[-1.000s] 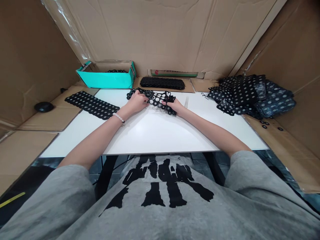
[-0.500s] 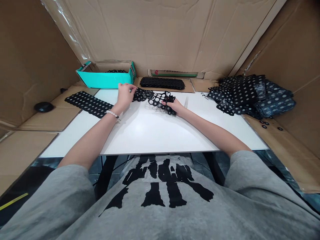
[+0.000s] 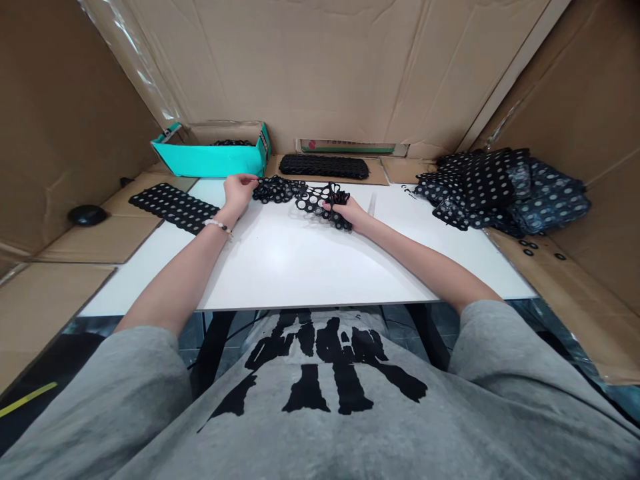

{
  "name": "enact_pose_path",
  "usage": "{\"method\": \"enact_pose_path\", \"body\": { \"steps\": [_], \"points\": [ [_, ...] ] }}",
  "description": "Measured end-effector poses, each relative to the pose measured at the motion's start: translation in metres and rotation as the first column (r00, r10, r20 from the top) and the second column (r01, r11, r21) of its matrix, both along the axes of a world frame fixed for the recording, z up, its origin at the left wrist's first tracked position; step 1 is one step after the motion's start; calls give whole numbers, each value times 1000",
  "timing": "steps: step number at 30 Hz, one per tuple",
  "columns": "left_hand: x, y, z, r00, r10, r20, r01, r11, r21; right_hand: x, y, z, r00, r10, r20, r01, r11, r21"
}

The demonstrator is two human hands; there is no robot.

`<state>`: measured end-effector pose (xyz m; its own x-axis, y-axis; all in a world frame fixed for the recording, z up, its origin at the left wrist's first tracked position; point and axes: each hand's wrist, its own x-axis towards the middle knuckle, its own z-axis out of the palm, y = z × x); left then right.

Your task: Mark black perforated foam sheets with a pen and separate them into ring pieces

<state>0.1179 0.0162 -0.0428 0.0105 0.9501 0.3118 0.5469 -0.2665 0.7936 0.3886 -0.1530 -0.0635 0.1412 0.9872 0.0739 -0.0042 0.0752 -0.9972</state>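
My right hand [image 3: 349, 213] is closed around a bunched black sheet punched with round holes [image 3: 314, 200], whose free part spreads to the left over the white table. Against that part lies a heap of small black rings [image 3: 277, 189]. At the heap's left end, my left hand [image 3: 239, 191] has thumb and forefinger pinched together; whatever sits between the fingertips is too small to make out. A flat black strip with rows of holes [image 3: 173, 205] lies left of this hand, partly hidden behind the wrist.
A turquoise box [image 3: 210, 160] with black pieces inside stands at the back left. Behind the heap is a stack of black strips [image 3: 324, 166]. Dotted black sheets [image 3: 493, 183] are piled at right, near several loose rings [image 3: 529, 252]. Cardboard walls [image 3: 320, 67] enclose the table [image 3: 320, 273].
My left hand has moved a little to the left and down, with its fingers still pinched, uncovering more of the heap's left end. My right hand stays in place with the sheet.
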Motion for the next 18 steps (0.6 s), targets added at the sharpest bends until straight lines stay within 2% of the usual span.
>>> {"method": "enact_pose_path", "body": {
  "steps": [7, 14, 16, 18],
  "points": [
    [-15, 11, 7, 1000, -25, -19, 26, 997, 72, 1, 2, -3, 1000, 13, -17, -13, 1000, 1],
    [-20, 5, 10, 945, -138, -296, 146, 989, 3, 1, 3, -3, 1000, 7, 8, -7, 1000, 7],
    [-21, 6, 9, 946, -99, -308, 110, 994, 18, 1, 3, -3, 1000, 9, 3, -9, 1000, 8],
    [-25, 8, 8, 956, -7, -292, 20, 999, 42, 2, 3, -3, 1000, 12, -4, -12, 1000, 1]
  ]
}}
